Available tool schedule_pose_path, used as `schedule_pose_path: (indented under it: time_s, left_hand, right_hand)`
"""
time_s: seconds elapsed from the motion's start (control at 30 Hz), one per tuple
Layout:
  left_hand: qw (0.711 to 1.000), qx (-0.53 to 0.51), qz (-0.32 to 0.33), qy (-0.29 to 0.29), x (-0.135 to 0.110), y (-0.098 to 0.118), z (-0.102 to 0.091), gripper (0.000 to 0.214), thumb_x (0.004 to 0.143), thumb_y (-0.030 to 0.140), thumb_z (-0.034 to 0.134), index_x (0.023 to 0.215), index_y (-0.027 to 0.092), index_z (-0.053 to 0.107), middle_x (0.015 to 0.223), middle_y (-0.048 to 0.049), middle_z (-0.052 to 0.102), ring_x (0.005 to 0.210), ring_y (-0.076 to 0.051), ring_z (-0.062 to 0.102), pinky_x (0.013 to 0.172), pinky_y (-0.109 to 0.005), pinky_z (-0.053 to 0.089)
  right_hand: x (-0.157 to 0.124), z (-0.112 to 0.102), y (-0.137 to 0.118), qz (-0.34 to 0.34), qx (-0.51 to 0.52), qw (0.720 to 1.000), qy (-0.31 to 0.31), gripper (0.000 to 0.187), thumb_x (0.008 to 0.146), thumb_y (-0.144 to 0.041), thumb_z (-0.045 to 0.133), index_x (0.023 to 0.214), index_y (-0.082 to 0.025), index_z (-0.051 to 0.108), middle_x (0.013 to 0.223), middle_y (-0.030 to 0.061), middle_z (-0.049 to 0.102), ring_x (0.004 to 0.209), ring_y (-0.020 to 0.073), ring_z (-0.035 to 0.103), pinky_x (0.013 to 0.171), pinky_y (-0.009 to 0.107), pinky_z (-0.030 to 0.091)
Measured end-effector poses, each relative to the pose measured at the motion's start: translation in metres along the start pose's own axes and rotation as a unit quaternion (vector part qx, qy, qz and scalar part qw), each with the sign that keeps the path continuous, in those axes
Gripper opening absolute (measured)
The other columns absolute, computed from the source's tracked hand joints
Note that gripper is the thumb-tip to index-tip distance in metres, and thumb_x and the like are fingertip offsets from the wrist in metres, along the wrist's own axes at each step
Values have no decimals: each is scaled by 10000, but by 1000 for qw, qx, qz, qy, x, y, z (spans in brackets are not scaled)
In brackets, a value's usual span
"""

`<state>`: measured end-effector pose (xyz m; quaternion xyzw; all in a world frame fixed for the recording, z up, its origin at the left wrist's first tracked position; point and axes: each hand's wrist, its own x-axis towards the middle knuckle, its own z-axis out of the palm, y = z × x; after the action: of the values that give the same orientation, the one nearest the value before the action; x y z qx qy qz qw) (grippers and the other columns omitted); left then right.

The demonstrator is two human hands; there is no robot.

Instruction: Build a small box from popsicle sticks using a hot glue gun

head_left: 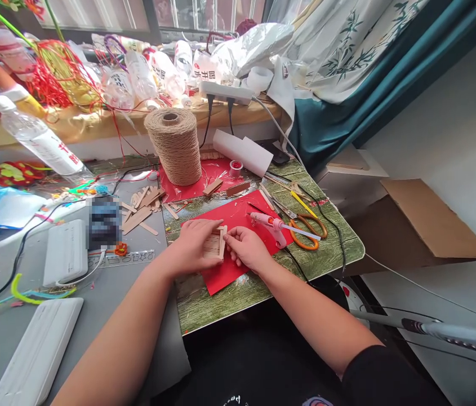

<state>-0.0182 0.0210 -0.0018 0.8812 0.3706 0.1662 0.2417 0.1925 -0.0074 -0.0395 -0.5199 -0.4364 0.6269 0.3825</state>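
A small wooden frame made of craft sticks [213, 246] rests over the red sheet [221, 279]. My left hand [193, 242] grips it from the left, thumb on the near side and fingers on the far side. At its right edge, my right hand [246, 247] pinches a stick on that side with thumb and forefinger. A pink hot glue gun [268, 221] with a clear glue stick lies just right of my right hand. Beyond it are orange-handled scissors [305, 231] and a yellow pen-like stick [303, 204].
Loose craft sticks [142, 207] lie in a pile to the left. A big twine spool [174, 149] and a white paper roll [244, 152] stand behind. A power strip [226, 92] sits on the crowded sill. Black cables cross the table; a cardboard box [432, 220] is at right.
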Motion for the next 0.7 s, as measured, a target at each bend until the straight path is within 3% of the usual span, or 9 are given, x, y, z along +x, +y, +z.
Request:
schedule_pose_path:
  time_s: [0.53,0.7]
  left_hand:
    - [1000,-1,-3,-1,1,-2,1,860,784,454,791,1536,261,421,1463,-123,599,1384,-358,514,1201,-544,322]
    - [1000,1,-1,2,1,-3,2,858,780,458,791,1529,264,422,1464,-121,602,1378,-355,520,1197,-537,325]
  right_hand:
    - [1,5,2,-7,-32,999,17,311,895,-505,691,874,-233,542,513,-100,546,316,90,440,284,188,316]
    - [-1,5,6,-38,-18,998,38,364,877,-455,734,1131,-262,558,703,-94,576,380,96,507,280,194,358]
